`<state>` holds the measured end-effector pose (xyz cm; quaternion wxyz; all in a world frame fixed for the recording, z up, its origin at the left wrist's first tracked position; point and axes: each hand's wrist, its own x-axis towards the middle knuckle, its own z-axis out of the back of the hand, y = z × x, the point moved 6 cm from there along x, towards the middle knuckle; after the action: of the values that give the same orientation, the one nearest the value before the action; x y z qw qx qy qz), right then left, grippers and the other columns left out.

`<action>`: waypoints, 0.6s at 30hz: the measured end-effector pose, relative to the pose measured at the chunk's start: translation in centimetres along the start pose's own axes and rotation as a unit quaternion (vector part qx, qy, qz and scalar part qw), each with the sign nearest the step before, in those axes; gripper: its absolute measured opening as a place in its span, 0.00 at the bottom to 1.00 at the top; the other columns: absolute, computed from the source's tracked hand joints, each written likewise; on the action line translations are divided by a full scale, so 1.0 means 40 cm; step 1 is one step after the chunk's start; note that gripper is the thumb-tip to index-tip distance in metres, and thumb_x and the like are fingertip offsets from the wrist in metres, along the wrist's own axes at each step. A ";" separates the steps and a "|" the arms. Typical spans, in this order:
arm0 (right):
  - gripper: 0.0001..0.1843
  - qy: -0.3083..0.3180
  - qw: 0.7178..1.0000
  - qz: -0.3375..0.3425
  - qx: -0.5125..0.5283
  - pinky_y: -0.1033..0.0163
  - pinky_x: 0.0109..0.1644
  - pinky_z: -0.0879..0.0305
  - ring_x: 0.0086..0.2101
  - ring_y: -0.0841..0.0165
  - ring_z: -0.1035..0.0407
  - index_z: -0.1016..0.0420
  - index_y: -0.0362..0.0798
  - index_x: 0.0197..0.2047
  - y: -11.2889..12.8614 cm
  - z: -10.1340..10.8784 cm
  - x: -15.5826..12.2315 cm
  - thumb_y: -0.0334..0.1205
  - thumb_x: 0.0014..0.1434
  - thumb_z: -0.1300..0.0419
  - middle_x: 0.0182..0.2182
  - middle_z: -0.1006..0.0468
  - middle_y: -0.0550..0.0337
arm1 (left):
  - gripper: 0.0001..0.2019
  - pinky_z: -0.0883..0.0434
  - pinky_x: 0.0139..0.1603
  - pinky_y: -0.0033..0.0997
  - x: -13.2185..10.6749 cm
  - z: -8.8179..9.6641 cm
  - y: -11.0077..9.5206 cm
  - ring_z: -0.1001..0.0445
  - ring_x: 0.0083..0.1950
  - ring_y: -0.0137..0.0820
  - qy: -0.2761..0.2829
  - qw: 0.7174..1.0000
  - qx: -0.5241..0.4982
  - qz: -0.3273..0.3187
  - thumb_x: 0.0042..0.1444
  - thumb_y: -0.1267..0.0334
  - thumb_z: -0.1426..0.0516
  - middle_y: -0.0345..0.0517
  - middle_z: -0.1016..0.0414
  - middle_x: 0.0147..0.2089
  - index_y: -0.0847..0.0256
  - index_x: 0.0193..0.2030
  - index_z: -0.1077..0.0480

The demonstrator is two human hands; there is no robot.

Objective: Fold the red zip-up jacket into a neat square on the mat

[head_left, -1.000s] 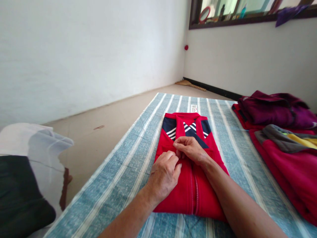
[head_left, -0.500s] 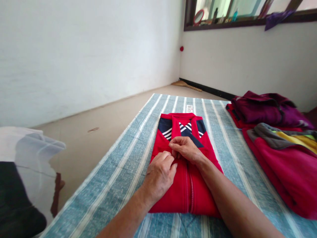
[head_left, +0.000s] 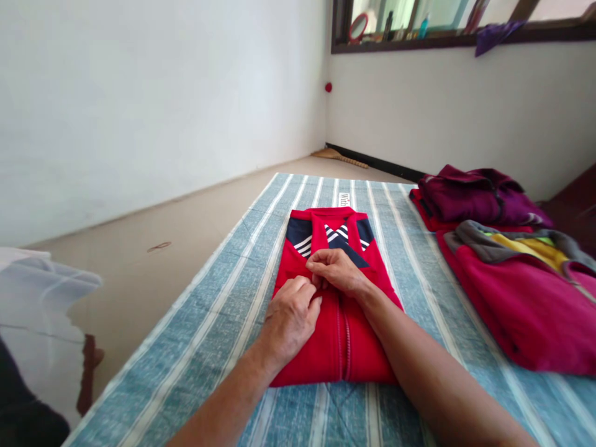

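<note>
Folded red zip jacket (head_left: 311, 354) lies flat under both grips, on a blue-and-white striped mat (head_left: 200, 347), its zip (head_left: 347, 347) running from them toward you. Left grip (head_left: 291, 320) and right grip (head_left: 336, 272) sit just beside each other, fingers curled together, pinching the jacket's cloth at centre. Navy striped panels (head_left: 298, 236) show just beyond. Well right of the grips: a maroon top (head_left: 475, 198) beside a crimson fleece (head_left: 516, 310). Best pinched with fingertips only, folded edges kept square.

- One view, worn on the person's head, looking forward and down
- Close above the left hand (head_left: 289, 320) and right hand (head_left: 336, 273) on the striped mat (head_left: 195, 347)
- Faces the far room corner (head_left: 325, 112), window (head_left: 447, 25) at top right
</note>
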<state>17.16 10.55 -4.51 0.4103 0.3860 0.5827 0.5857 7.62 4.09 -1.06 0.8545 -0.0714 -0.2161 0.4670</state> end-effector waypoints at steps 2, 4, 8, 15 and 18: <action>0.09 -0.006 1.000 0.008 -0.019 0.72 0.21 0.42 0.18 0.76 0.37 0.33 0.47 0.28 0.010 0.003 -0.002 0.38 0.60 0.45 0.17 0.31 0.67 | 0.05 0.30 0.45 0.36 0.007 -0.003 0.000 0.30 0.40 0.35 0.003 1.000 0.011 -0.007 0.58 0.72 0.48 0.48 0.30 0.36 0.63 0.33 0.32; 0.09 -0.016 0.998 0.009 -0.053 0.72 0.22 0.41 0.18 0.76 0.37 0.34 0.48 0.28 0.020 0.006 -0.004 0.36 0.62 0.47 0.17 0.31 0.67 | 0.05 0.30 0.44 0.36 0.016 -0.004 0.002 0.29 0.40 0.35 0.010 1.000 0.021 -0.013 0.59 0.71 0.48 0.48 0.29 0.36 0.63 0.33 0.32; 0.11 -0.029 0.991 -0.010 -0.134 0.71 0.23 0.38 0.19 0.76 0.37 0.35 0.47 0.28 0.037 0.013 0.006 0.35 0.62 0.49 0.17 0.32 0.67 | 0.05 0.31 0.47 0.36 0.038 0.000 0.004 0.29 0.41 0.35 0.034 0.999 0.028 -0.013 0.59 0.68 0.48 0.49 0.29 0.38 0.64 0.35 0.31; 0.06 -0.064 0.933 0.018 -0.355 0.64 0.36 0.35 0.34 0.65 0.30 0.31 0.46 0.26 0.161 0.015 -0.024 0.30 0.53 0.42 0.25 0.26 0.59 | 0.11 0.30 0.44 0.39 0.028 0.017 -0.056 0.28 0.43 0.41 0.058 0.994 0.098 -0.005 0.60 0.61 0.52 0.53 0.29 0.41 0.64 0.39 0.31; 0.06 -0.106 0.856 0.066 -0.502 0.62 0.33 0.36 0.35 0.62 0.29 0.28 0.48 0.35 0.219 0.000 -0.102 0.37 0.59 0.46 0.31 0.24 0.57 | 0.16 0.30 0.44 0.40 0.014 -0.004 -0.088 0.27 0.47 0.44 0.073 0.993 0.088 0.002 0.61 0.57 0.54 0.55 0.29 0.48 0.64 0.49 0.33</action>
<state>18.39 6.89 4.34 0.5680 0.2247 0.1355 0.7801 10.64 2.61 0.13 0.8702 -0.0308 -0.1110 0.4791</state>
